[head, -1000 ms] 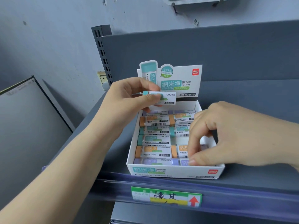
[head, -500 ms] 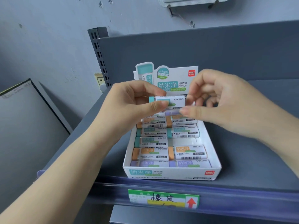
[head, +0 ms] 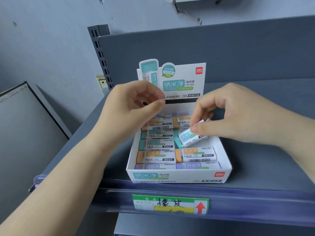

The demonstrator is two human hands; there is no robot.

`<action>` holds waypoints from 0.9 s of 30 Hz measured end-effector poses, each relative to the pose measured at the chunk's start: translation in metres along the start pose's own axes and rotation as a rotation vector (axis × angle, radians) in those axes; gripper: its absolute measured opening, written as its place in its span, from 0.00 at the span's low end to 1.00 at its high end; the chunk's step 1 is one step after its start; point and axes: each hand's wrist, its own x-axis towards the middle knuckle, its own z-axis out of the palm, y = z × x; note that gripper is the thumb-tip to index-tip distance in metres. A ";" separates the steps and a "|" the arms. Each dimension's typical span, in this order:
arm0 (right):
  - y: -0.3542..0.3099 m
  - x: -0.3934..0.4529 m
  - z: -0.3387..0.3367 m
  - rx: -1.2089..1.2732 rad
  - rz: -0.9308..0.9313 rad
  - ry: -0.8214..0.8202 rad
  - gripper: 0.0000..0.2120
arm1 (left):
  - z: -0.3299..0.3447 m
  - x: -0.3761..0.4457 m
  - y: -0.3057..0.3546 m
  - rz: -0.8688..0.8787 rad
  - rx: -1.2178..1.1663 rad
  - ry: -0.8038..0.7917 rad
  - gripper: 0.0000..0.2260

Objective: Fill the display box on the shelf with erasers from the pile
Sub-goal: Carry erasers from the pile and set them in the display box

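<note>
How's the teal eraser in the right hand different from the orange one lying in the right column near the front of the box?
The teal eraser has a teal end; the orange eraser has an orange one. The teal eraser is tilted and pinched by the right hand above its slot; the orange eraser lies flat and square in its row, untouched. Both share the same white printed sleeve and look alike in shape and size, inside the display box.

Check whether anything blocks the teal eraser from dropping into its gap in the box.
Nothing visible does. The right hand holds the teal eraser tilted directly over the open slot in the display box; the left hand hovers clear.
</note>
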 end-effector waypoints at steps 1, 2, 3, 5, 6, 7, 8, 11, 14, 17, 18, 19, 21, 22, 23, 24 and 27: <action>0.000 0.000 0.001 -0.018 -0.001 -0.003 0.06 | 0.001 0.000 0.000 0.024 0.078 0.005 0.09; -0.001 -0.001 0.002 -0.032 -0.001 -0.003 0.06 | 0.002 -0.001 0.001 0.037 0.136 0.011 0.09; -0.001 -0.001 0.002 -0.042 0.000 -0.001 0.06 | 0.002 -0.001 0.001 0.046 0.174 0.012 0.09; -0.002 -0.001 0.002 -0.056 0.008 -0.003 0.05 | 0.003 -0.001 0.000 0.061 0.218 0.019 0.09; -0.002 -0.001 0.002 -0.060 0.014 -0.004 0.05 | 0.003 -0.001 0.000 0.066 0.232 0.022 0.09; -0.001 -0.001 0.002 -0.069 0.019 -0.005 0.06 | 0.003 -0.001 -0.001 0.068 0.242 0.023 0.08; -0.001 -0.001 0.002 -0.090 0.022 -0.006 0.07 | 0.003 -0.001 -0.001 0.069 0.249 0.024 0.08; 0.000 -0.001 0.001 -0.186 0.033 -0.036 0.08 | 0.003 0.000 -0.002 0.075 0.272 0.014 0.07; 0.000 -0.001 0.002 -0.192 0.058 -0.049 0.07 | 0.003 0.000 -0.003 0.085 0.287 0.004 0.07; 0.000 0.000 0.003 -0.215 0.072 -0.057 0.05 | 0.003 0.000 -0.004 0.103 0.289 -0.026 0.05; 0.000 0.001 0.003 -0.220 0.083 -0.060 0.04 | 0.003 0.000 -0.005 0.106 0.291 -0.041 0.05; -0.001 0.002 0.004 -0.225 0.098 -0.063 0.04 | 0.003 0.000 -0.006 0.108 0.292 -0.051 0.05; -0.001 0.004 0.006 -0.252 0.135 -0.066 0.05 | 0.003 0.000 -0.007 0.110 0.295 -0.053 0.05; -0.001 0.005 0.006 -0.271 0.148 -0.062 0.05 | 0.004 0.000 -0.007 0.110 0.299 -0.051 0.05; -0.002 0.005 0.007 -0.289 0.151 -0.055 0.05 | 0.004 0.000 -0.007 0.108 0.306 -0.052 0.05; -0.004 0.003 0.007 -0.303 0.143 -0.045 0.05 | 0.004 -0.001 -0.006 0.107 0.317 -0.054 0.05; -0.006 -0.002 0.006 -0.360 0.089 0.013 0.05 | 0.003 -0.003 0.003 0.137 0.389 -0.051 0.05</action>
